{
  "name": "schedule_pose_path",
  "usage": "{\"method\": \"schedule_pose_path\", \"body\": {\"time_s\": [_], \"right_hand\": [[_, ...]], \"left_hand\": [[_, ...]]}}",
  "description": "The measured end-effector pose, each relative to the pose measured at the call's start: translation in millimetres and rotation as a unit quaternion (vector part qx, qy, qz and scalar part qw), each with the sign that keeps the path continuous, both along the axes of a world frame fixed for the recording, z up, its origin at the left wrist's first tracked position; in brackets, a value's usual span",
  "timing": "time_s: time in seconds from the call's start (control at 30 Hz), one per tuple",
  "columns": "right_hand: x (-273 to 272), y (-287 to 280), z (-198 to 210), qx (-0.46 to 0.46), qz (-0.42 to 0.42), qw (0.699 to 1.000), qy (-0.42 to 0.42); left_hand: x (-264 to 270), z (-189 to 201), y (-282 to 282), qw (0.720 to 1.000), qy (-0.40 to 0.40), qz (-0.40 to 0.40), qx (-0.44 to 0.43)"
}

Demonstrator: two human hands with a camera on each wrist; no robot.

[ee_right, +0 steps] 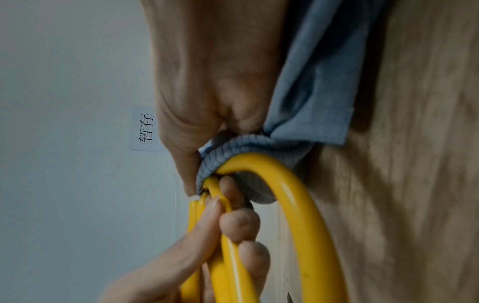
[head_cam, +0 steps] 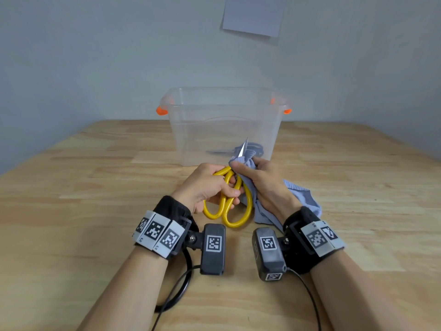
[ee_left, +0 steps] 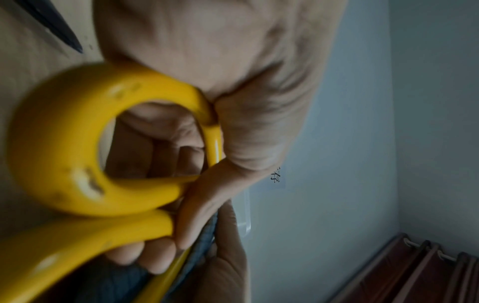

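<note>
Your left hand (head_cam: pixel 210 185) grips yellow scissors (head_cam: pixel 228 199) by handles, fingers curled through loops, above table (head_cam: pixel 95 187). Your right hand (head_cam: pixel 260 185) pinches blue cloth (head_cam: pixel 300 199) around blades; tip pokes out toward clear bin (head_cam: pixel 224 125).

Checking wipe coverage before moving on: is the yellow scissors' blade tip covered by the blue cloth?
No, the bare metal tip of the scissors pokes out above the blue cloth bunched in the right hand.

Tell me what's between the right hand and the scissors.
A blue cloth, pinched round the scissors by the right hand; the head view shows it.
</note>
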State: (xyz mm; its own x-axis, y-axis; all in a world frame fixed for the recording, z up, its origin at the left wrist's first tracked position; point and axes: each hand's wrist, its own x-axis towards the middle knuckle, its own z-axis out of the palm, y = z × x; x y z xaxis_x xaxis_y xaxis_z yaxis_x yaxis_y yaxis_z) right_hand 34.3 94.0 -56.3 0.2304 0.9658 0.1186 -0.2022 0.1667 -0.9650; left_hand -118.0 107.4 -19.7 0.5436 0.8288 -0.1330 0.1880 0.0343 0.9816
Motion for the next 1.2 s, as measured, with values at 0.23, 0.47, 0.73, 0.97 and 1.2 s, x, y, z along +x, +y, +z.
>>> {"method": "schedule_pose_path", "body": {"time_s": [0.23, 0.47, 0.73, 0.97, 1.2], "right_hand": [[-2.0, -1.0, -1.7, 0.016, -0.079, 0.996, -0.02], [-2.8, -0.2, -0.5, 0.012, -0.092, 0.996, -0.007], [4.1, -0.3, -2.7, -0.002, -0.045, 0.999, 0.02], [4.6, -6.0, 3.6, -0.004, 0.0, 1.0, 0.017], [1.0, -4.8, 3.8, 0.019, -0.039, 0.998, -0.039]], "left_hand": [[1.6, -2.5, 0.2, 1.0, 0.01, -0.015, 0.015], [0.0, -2.2, 2.4, 1.0, 0.007, 0.005, 0.012], [-0.9, 0.9, 3.1, 0.995, -0.065, 0.081, 0.008], [-0.1, -1.0, 4.6, 0.995, -0.057, 0.084, 0.011], [1.7, -1.6, 2.3, 0.997, -0.046, 0.062, 0.01]]}}
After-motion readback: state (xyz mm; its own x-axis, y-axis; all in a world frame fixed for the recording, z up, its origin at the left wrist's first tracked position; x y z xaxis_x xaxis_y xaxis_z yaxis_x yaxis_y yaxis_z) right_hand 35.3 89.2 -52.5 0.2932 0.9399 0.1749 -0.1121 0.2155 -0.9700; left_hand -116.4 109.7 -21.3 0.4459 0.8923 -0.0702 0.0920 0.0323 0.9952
